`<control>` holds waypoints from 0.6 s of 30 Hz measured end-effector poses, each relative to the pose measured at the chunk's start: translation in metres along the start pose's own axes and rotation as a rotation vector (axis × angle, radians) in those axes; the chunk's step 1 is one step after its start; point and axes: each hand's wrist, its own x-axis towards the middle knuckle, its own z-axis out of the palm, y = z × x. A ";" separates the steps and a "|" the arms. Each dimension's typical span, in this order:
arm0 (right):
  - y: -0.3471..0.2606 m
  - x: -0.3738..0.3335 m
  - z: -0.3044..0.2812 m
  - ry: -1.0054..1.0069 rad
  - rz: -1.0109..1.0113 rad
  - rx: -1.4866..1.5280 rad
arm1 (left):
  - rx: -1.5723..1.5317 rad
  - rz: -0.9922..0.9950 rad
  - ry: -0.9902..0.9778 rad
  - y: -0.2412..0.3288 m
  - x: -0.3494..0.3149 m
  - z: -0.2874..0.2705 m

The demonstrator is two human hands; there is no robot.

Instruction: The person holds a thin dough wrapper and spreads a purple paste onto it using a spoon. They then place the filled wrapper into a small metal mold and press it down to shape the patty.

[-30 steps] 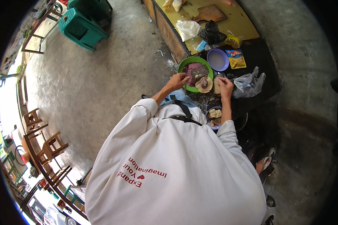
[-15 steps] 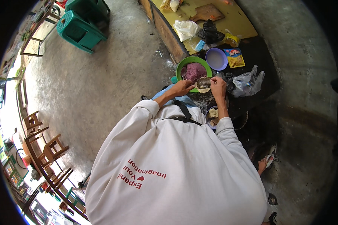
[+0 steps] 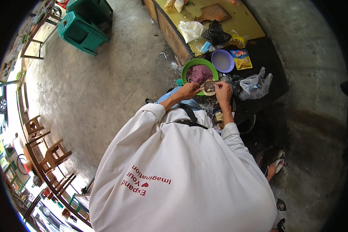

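Note:
My left hand (image 3: 190,90) is closed on the left end of a small grater-like metal tool (image 3: 210,86), a dark rectangle with a textured face. My right hand (image 3: 223,91) bends its fingers over the tool's right end; what they pinch is too small to make out. Pale material shows around the tool's lower edge. The tool is over the near rim of a green bowl (image 3: 184,69), which holds a purple mash (image 3: 200,73). Below my right wrist, a bowl with pale chunks (image 3: 219,117) is partly hidden by my arm.
Beyond the green bowl stand a purple bowl (image 3: 222,60) of cloudy liquid and a yellow-blue packet (image 3: 241,59). A clear plastic bag (image 3: 255,84) lies to the right. Farther off are a black bag (image 3: 217,32), a white bag (image 3: 191,30) and a wooden board (image 3: 213,13). Green stools (image 3: 81,33) stand left.
My right hand has shifted slightly left and now covers more of the tool's right end. My left hand keeps its hold, almost in the same place.

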 end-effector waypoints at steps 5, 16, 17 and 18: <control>0.001 -0.004 0.005 -0.060 0.055 0.079 | 0.067 0.036 -0.001 -0.006 0.001 0.000; 0.001 -0.006 0.002 -0.059 0.056 0.123 | 0.030 0.003 -0.037 0.001 -0.001 -0.003; 0.002 -0.005 0.002 -0.102 0.040 0.123 | 0.034 0.009 -0.029 0.002 -0.002 -0.003; 0.002 -0.005 0.002 -0.059 0.051 0.129 | 0.039 0.016 -0.020 0.002 -0.002 -0.002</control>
